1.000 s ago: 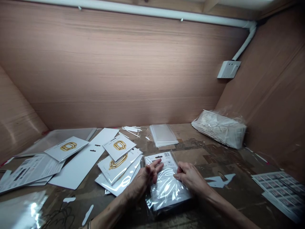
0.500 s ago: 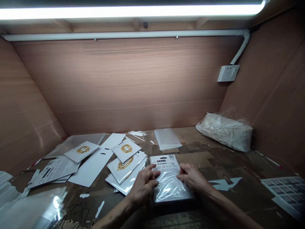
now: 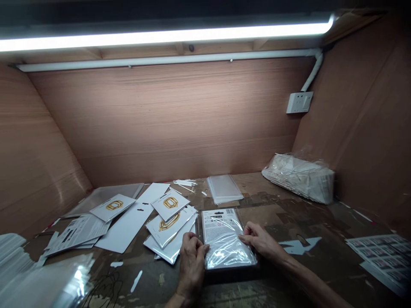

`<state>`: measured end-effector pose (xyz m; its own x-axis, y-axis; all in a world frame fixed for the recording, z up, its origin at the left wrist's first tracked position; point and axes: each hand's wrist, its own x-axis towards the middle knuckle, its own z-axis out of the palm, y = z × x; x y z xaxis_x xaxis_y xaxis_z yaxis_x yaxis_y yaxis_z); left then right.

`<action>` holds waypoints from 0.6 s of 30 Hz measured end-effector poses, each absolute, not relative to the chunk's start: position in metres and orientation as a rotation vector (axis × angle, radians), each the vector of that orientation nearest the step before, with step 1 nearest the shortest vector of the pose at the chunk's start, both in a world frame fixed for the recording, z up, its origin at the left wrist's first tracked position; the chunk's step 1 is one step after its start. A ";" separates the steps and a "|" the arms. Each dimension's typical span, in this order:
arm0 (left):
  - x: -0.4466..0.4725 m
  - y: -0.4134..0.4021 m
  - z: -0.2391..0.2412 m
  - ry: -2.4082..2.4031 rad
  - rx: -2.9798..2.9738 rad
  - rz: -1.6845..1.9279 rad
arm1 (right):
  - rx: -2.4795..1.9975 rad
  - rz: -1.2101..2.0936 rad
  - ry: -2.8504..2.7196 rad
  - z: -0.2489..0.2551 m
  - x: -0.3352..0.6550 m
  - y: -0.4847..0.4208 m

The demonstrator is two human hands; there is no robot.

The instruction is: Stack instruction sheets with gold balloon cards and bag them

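Observation:
In front of me lies a printed white card in a clear plastic bag (image 3: 227,241), its hang hole and barcode at the far end. It rests on a dark block or stack whose near side shows below it. My left hand (image 3: 193,261) is closed at the bag's left edge, thumb and fingertips on the film. On the opposite edge, my right hand (image 3: 257,239) pinches the film with its fingers curled in. The plastic is wrinkled and shiny over the card's lower half. Just left of my hands are bagged cards (image 3: 170,226) with a gold ring-shaped balloon picture.
Farther left are loose white cards (image 3: 126,233), another gold-picture card (image 3: 113,207) and a pile of clear bags (image 3: 58,282). Behind sit flat clear sleeves (image 3: 224,189) and white strips (image 3: 185,184). To the right are a wrapped bundle (image 3: 300,177) and sticker sheets (image 3: 383,256).
My left hand has drawn back from the card's face to its left edge, nearer to me. The right hand still pinches the right edge. The view has tilted slightly.

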<state>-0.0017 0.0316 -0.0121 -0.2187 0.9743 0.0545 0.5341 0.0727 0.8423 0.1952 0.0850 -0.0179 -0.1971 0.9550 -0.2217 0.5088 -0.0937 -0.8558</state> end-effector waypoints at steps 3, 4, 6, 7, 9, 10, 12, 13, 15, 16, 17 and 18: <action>-0.003 0.037 -0.010 1.875 1.348 0.929 | -1.575 1.247 -1.663 -0.020 0.195 0.084; -0.004 0.040 -0.010 1.890 1.305 0.909 | -1.574 1.262 -1.642 -0.021 0.194 0.084; -0.005 0.044 -0.012 1.901 1.228 0.897 | -1.569 1.321 -1.588 -0.021 0.194 0.083; -0.006 0.046 -0.013 1.896 1.197 0.904 | -1.561 1.358 -1.559 -0.021 0.195 0.082; -0.006 0.047 -0.016 1.868 1.130 0.933 | -1.537 1.441 -1.499 -0.020 0.197 0.082; -0.006 0.048 -0.017 1.841 1.094 0.954 | -1.523 1.490 -1.471 -0.018 0.199 0.081; -0.006 0.047 -0.020 1.767 1.019 1.011 | -1.494 1.571 -1.414 -0.015 0.202 0.080; -0.005 0.046 -0.021 1.719 0.976 1.046 | -1.479 1.600 -1.383 -0.014 0.204 0.079; -0.003 0.043 -0.024 1.603 0.873 1.116 | -1.447 1.630 -1.314 -0.011 0.207 0.075; -0.002 0.041 -0.024 1.538 0.814 1.149 | -1.436 1.632 -1.275 -0.010 0.208 0.073; -0.001 0.039 -0.025 1.469 0.753 1.176 | -1.431 1.632 -1.236 -0.009 0.209 0.070; -0.001 0.036 -0.025 1.400 0.692 1.195 | -1.432 1.633 -1.199 -0.007 0.210 0.066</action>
<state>-0.0007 0.0362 -0.0249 -0.2134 0.9079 -0.3609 -0.2135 0.3171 0.9240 0.2098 0.0663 -0.0071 -0.1932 0.9032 -0.3833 0.0950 -0.3716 -0.9235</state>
